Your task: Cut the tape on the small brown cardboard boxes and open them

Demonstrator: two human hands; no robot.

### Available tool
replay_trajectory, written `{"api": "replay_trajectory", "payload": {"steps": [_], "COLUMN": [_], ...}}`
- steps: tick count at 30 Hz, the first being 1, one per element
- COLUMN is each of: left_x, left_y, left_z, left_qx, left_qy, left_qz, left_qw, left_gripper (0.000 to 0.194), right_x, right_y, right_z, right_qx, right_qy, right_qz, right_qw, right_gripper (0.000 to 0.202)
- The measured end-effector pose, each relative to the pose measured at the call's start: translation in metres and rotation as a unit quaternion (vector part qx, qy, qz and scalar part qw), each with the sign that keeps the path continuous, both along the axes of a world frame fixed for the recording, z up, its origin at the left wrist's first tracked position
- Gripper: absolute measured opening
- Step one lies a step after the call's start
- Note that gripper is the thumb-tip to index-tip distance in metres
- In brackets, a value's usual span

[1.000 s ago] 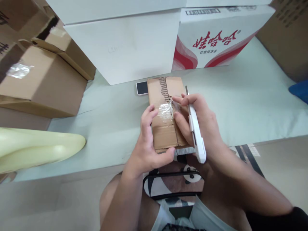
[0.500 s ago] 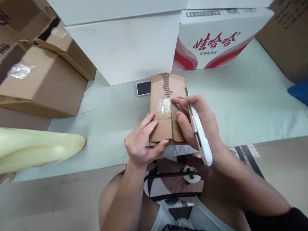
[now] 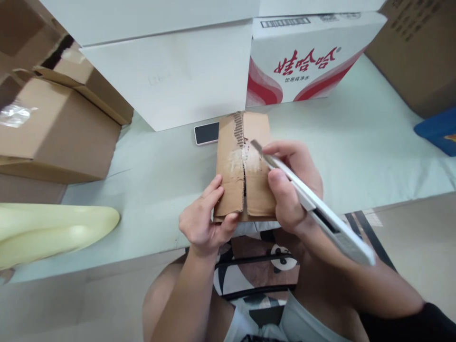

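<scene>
A small brown cardboard box (image 3: 230, 192) rests near the front edge of the table, its two top flaps meeting along a seam with clear tape across it. A torn, ribbed strip shows at the far end of that seam. My left hand (image 3: 204, 218) grips the box's near left corner, thumb at the front and fingers on the top. Between thumb and fingers, my right hand (image 3: 295, 185) holds a white utility knife (image 3: 320, 216), its blade out over the right flap, pointing toward the seam. Whether the blade touches the cardboard I cannot tell.
Behind the box lies a phone (image 3: 206, 133), partly hidden. A large white box (image 3: 167, 80) and a white and red carton (image 3: 302, 71) stand at the back. Brown cartons (image 3: 71, 128) are at left, above a pale yellow object (image 3: 53, 232); a blue item (image 3: 436, 133) is at right.
My right hand has turned the knife from nearly upright to a slant, its blade now over the box top. The seam's near end has parted wider. The view has shifted slightly.
</scene>
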State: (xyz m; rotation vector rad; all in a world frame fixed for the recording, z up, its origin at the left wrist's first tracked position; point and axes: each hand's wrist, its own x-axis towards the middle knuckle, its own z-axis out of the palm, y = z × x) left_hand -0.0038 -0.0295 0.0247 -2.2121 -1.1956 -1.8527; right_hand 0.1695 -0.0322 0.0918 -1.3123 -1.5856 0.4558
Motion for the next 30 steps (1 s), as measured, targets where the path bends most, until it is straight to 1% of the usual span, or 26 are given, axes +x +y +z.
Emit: {"api": "replay_trajectory", "payload": {"steps": [3, 11, 14, 18, 22, 26, 30], "left_x": [0.0015, 0.0004, 0.001, 0.0022, 0.0028, 0.0028, 0.0028], "left_y": [0.0009, 0.0005, 0.0, 0.0004, 0.0011, 0.0008, 0.0009], "left_z": [0.0007, -0.0021, -0.0015, 0.0004, 0.0009, 0.0001, -0.0007], "left_qx": [0.006, 0.006, 0.014, 0.022, 0.025, 0.026, 0.028], "left_qy": [-0.008, 0.005, 0.007, 0.01, 0.01, 0.003, 0.003], "left_qz": [-0.012, -0.001, -0.001, -0.006, -0.003, -0.008, -0.008], "left_qw": [1.0, 1.0, 1.0, 1.0, 1.0, 1.0, 1.0], "left_gripper": [0.034, 0.032, 0.029, 0.029, 0.029, 0.03, 0.029], "right_x": [0.0003, 0.0006, 0.0012, 0.0018, 0.002, 0.0027, 0.0024], "right_y": [0.0022, 0.0059, 0.0066, 0.0078, 0.008, 0.0078, 0.0083], "right_z": [0.0045, 0.0062, 0.0067, 0.0059, 0.0048, 0.0047, 0.0054], "right_qx": [0.026, 0.004, -0.008, -0.005, -0.004, -0.018, -0.029], "right_qy": [0.015, 0.003, 0.003, 0.012, 0.032, 0.055, 0.052], "right_qz": [-0.016, -0.037, -0.045, -0.056, -0.059, -0.049, -0.053], "right_qw": [0.999, 0.999, 0.999, 0.998, 0.998, 0.997, 0.997], "right_gripper": [0.013, 0.018, 0.022, 0.028, 0.026, 0.028, 0.026]}}
